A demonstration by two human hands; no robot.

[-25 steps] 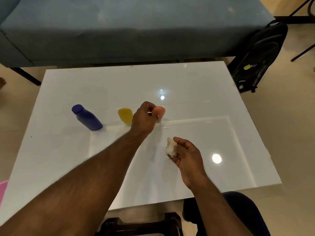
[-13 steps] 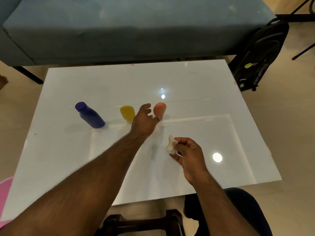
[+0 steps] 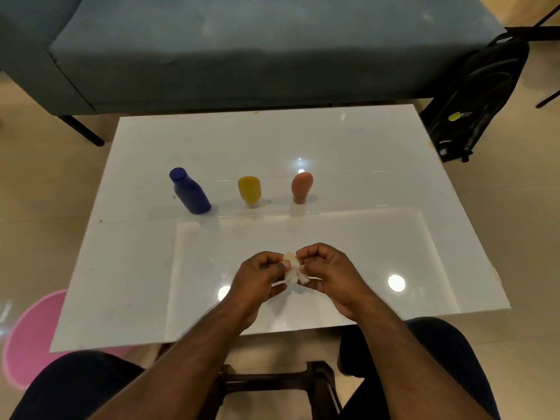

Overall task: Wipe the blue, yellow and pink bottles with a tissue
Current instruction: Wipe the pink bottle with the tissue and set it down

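Three bottles stand in a row across the middle of the white table: a blue bottle on the left, a yellow bottle in the centre and a pink bottle on the right. Nearer to me, above the table's front part, a crumpled white tissue is pinched between both hands. My left hand grips its left side and my right hand grips its right side. Both hands are well short of the bottles and touch none of them.
A grey-blue sofa runs along the table's far edge. A black backpack leans at the far right. A pink plastic object sits on the floor at the near left. A dark stool stands between my knees.
My left hand let go of the pink bottle and drew back toward me. It now pinches the tissue together with my right hand. The pink bottle stands alone.
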